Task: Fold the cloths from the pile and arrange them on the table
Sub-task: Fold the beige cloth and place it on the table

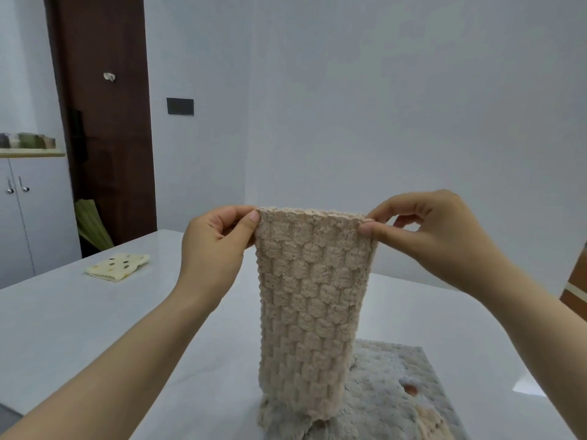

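Now a beige textured cloth (311, 296) hangs by its top corners above the table (79, 328).
Toward the far left edge lies a folded spotted cloth (118, 267), apparently finished and set aside. The left hand (219, 246) pinches one top corner, the right hand (435, 236) the other, likely so the cloth drops straight for folding; its lower end touches the grey pile (390, 385) at the near edge.

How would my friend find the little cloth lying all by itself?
Start at the big white table and look to its far left side, near the dark brown door. A small folded cloth lies flat there. It is pale yellow with dark and orange dots, unlike the plain beige knobbly cloth held up and the fluffy grey cloth below it.
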